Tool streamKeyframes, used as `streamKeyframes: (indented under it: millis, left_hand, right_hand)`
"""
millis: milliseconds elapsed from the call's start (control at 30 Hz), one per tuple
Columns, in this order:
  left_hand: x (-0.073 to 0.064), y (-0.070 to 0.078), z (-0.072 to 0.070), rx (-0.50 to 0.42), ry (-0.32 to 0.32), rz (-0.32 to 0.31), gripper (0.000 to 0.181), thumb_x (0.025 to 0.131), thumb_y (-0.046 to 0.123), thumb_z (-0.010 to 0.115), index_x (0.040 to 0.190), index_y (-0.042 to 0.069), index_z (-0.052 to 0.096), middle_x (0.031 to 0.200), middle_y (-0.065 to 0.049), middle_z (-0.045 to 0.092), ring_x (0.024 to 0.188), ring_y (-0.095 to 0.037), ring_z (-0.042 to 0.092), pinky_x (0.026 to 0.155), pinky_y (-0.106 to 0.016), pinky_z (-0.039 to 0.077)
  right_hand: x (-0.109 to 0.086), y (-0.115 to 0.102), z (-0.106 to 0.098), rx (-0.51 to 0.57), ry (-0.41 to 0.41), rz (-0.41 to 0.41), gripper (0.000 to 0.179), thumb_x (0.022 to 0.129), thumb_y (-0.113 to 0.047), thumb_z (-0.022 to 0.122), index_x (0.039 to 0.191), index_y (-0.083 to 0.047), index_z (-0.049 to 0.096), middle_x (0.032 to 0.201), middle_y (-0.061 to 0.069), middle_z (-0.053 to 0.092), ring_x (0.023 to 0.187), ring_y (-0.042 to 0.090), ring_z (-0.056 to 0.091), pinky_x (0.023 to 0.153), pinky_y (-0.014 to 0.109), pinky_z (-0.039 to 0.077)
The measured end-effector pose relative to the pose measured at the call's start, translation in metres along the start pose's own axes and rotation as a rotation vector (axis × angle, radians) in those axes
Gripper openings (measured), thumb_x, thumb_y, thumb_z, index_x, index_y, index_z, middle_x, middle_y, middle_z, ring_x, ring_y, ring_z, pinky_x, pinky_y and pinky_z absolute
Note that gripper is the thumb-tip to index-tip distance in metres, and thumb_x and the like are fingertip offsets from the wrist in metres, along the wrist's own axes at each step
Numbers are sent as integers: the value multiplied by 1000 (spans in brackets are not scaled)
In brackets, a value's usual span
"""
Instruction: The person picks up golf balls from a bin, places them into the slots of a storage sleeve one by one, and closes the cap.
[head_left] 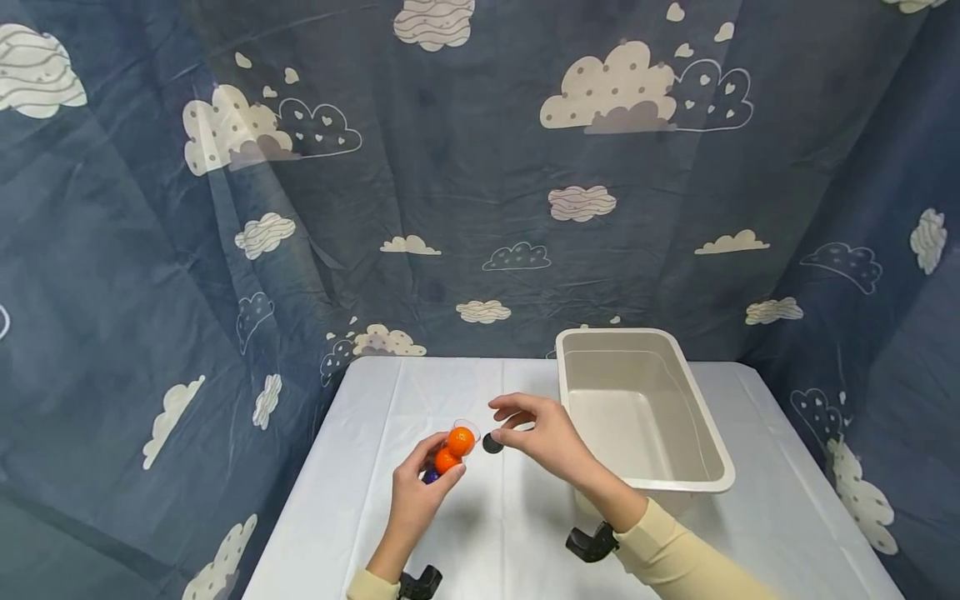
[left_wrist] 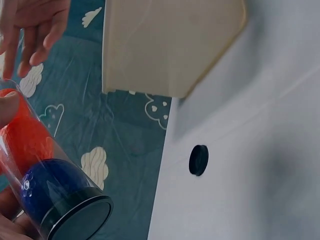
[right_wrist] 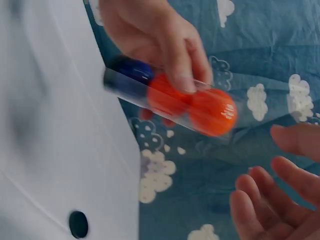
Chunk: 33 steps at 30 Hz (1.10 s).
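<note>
My left hand (head_left: 420, 490) grips a clear plastic tube (right_wrist: 182, 120), its thumb pressed along the side. Inside sit two orange balls (right_wrist: 212, 113) and one dark blue ball (left_wrist: 54, 184), lined up in a row. A black cap (left_wrist: 82, 222) closes the blue ball's end; the orange end looks uncapped and points toward my right hand (head_left: 551, 437). That hand hovers apart from the tube with loosely bent fingers and nothing between them. Below its fingertips, a loose round black lid (left_wrist: 198, 160) lies on the white table.
A large beige plastic bin (head_left: 716, 433) stands on the table (head_left: 360, 467) just beyond and right of my right hand. Dark blue cloth (head_left: 465, 167) with a cloud print hangs behind the table and along both sides.
</note>
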<state>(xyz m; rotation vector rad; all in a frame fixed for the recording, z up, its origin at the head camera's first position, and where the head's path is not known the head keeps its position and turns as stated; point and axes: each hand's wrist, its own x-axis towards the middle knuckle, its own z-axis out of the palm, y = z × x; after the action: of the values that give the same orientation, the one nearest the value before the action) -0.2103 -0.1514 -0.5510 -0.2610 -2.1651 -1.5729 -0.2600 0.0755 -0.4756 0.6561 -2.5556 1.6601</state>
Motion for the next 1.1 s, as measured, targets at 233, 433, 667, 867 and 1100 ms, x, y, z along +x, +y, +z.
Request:
streamKeyframes:
  millis: [233,433,667,867,1100]
  left_hand:
    - [0,-24,-8,-1,33,-40,50,77,12,89,122,23,69,108,6,71,91,-15,67,85,-35,53]
    - [1,-27,-14,-10,26,-42,49,79,23,88,124,27,68,111,8,70,95,-14,67,87,-37,52]
    - [0,-25,-15,-2,43,-86,51,79,13,88,125,20,67,113,3,70,99,-14,68,91,-38,53]
    - [0,-32,-16,-7,50,-92,51,78,16,89,124,22,67,112,3,71,99,-15,68,90,-39,52]
    - [1,-32,-15,-9,44,-90,49,79,19,89,123,26,68,111,7,71,99,-14,68,87,-38,52]
  right_hand:
    - [-9,21,30,48,103,55,36,83,-16,83,115,-29,72,98,-6,71,87,17,70,70,30,57]
    - [-9,41,53,66,127,86,35,81,-12,83,114,-19,73,95,-1,70,83,22,70,66,29,56]
    - [-1,87,80,1,202,153,38,79,-10,85,114,-10,72,97,10,70,80,23,70,62,26,55]
    - [7,124,99,-129,281,232,43,78,-14,86,118,-8,71,103,15,70,82,23,70,66,36,54]
    - [18,154,108,-290,336,297,53,72,-19,89,121,-13,71,98,9,68,79,20,62,65,41,49]
